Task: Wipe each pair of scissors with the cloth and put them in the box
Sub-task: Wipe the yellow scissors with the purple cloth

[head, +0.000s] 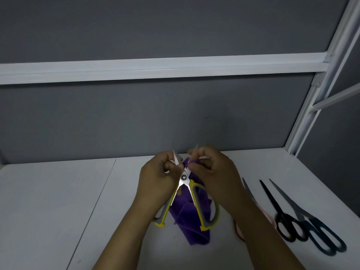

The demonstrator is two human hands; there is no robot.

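A pair of yellow-and-grey scissors (184,184) is held blades-up and spread open above the white table. My left hand (157,178) grips the left blade near its base. My right hand (216,172) pinches the purple cloth (187,221) against the right blade; the rest of the cloth hangs down between the handles onto the table. Two black-handled scissors (288,223) (319,230) lie to the right. A third pair with a pinkish handle (251,195) is partly hidden behind my right forearm. No box is in view.
The white table (58,201) runs to a grey back wall with a white rail (155,69). A white frame post (311,98) stands at the back right corner. A red cord (238,230) lies by my right forearm.
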